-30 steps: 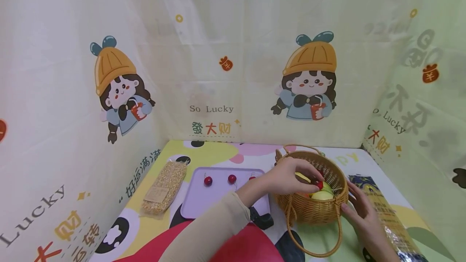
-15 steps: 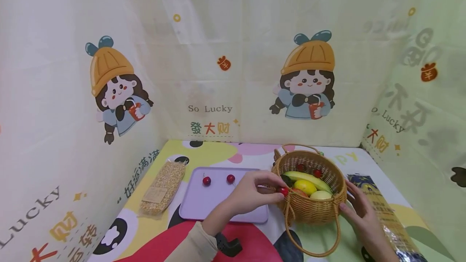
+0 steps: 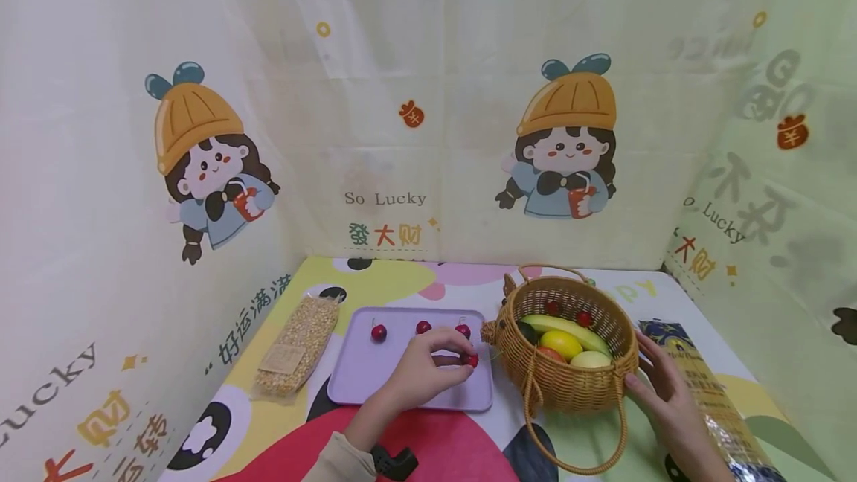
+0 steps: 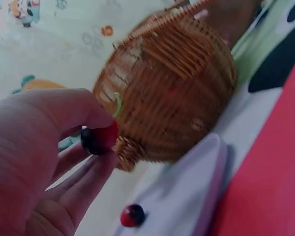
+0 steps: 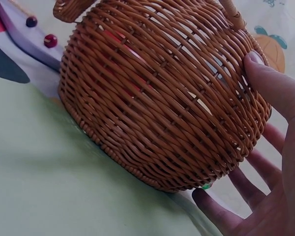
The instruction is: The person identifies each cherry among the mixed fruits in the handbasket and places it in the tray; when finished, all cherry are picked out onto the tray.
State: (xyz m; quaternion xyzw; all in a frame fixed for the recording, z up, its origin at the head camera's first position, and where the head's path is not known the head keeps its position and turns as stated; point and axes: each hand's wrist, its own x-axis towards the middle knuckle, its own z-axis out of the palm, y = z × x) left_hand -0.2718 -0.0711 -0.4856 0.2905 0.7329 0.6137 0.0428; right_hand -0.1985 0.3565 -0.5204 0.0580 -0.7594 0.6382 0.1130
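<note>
My left hand pinches a dark red cherry with a green stem between thumb and fingertips, over the right part of the lilac tray. Three other cherries lie along the tray's far side, one of them this left cherry. To the right stands a wicker basket with a banana, a lemon, a pale round fruit and two small red fruits at its back wall. My right hand rests against the basket's right side, thumb on the weave and fingers spread.
A clear bag of yellow kernels lies left of the tray. On the right, a gold and blue packet lies partly behind my right hand. One basket handle hangs down in front. Printed cloth walls enclose the table.
My left hand has brought the cherry out of the basket, leftward past its rim, to above the tray. The right hand keeps its place at the basket.
</note>
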